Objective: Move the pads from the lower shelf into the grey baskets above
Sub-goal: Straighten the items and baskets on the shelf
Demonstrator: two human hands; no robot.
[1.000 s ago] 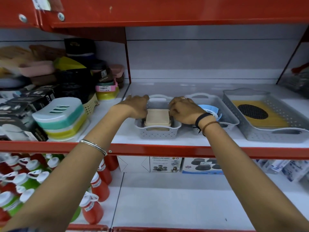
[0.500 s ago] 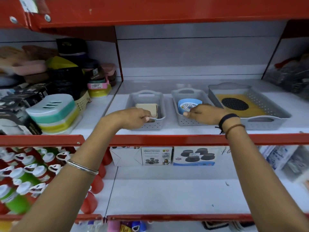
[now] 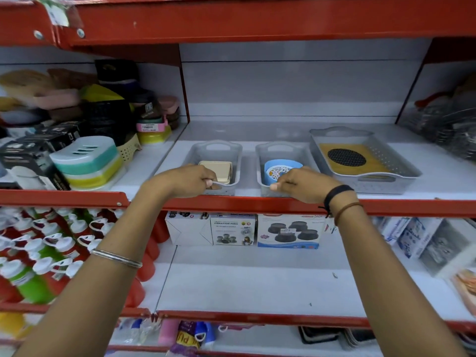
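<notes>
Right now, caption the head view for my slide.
Left hand and right hand grip two small grey baskets on the shelf.

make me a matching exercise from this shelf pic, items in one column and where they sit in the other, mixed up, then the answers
Things:
1. beige square lidded box
2. blue round container
3. yellow mat with black mesh circle
4. white box printed "vibration pads"

Places:
A. large grey perforated tray, far right
B. lower shelf, under the red rail
C. small grey basket gripped by the left hand
D. small grey basket gripped by the right hand

Pairs: 1-C, 2-D, 3-A, 4-B
</notes>
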